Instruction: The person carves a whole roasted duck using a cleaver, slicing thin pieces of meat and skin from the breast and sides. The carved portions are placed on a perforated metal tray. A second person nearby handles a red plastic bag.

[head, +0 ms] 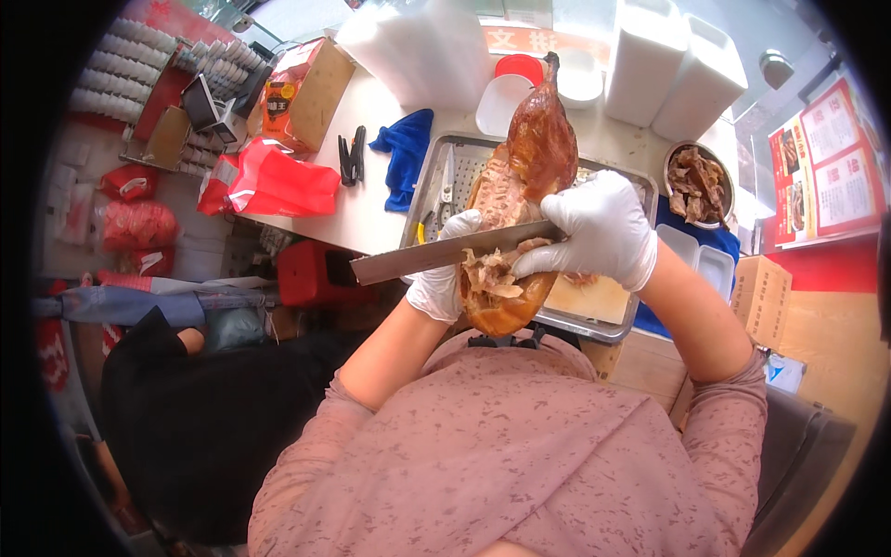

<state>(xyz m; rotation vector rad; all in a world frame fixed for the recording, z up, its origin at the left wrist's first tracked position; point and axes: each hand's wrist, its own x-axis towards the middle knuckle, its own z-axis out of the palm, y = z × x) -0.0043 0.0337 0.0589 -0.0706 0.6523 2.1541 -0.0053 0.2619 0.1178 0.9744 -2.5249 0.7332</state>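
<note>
A roast duck (pixel 544 132) with browned skin is held up over a metal tray, its leg pointing away from me and its pale, boned inside facing up. My left hand (pixel 438 278), in a white glove, grips the bird's left side, partly behind the blade. A broad knife (pixel 418 259) lies across the duck, its blade reaching left. My right hand (pixel 602 226), also gloved, holds the knife, whose handle is hidden by the fingers. My right thumb presses torn meat (pixel 491 273) near the skin at the duck's near end.
Under the duck sits the perforated metal tray (pixel 422 182), with yellow-handled scissors (pixel 445 184) and a cutting board (pixel 592 299). A bowl of meat pieces (pixel 696 186) stands right. Left are a blue cloth (pixel 404 157), a stapler (pixel 353 154) and red bags (pixel 282 182). A person in black (pixel 230 432) is nearby.
</note>
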